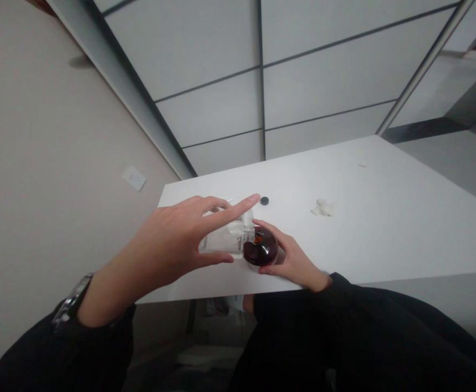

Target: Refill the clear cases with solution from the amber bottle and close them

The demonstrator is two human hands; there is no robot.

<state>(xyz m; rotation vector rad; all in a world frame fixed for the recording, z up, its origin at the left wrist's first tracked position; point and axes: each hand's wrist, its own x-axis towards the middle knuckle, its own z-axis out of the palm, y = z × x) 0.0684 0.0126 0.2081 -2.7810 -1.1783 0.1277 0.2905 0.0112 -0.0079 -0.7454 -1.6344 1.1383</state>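
My left hand (184, 228) grips a clear glass bottle (224, 237), which is tipped on its side with its neck pointing right. Its index finger stretches out above the glass. The neck of that bottle lies over the opening of a dark red-brown bottle (261, 253), and whether the two touch I cannot tell. My right hand (293, 258) is wrapped round the dark bottle from the right and holds it upright on the white table (377, 228). A small dark cap (264, 201) lies just beyond the left fingertip. Any liquid passing between the bottles is too small to make out.
A crumpled white tissue (323, 207) lies right of the cap, and a small scrap (362, 165) is farther back. White sliding panels (221, 109) stand behind the table. On the left wall is a socket (134, 178). The table's front edge runs close to my body.
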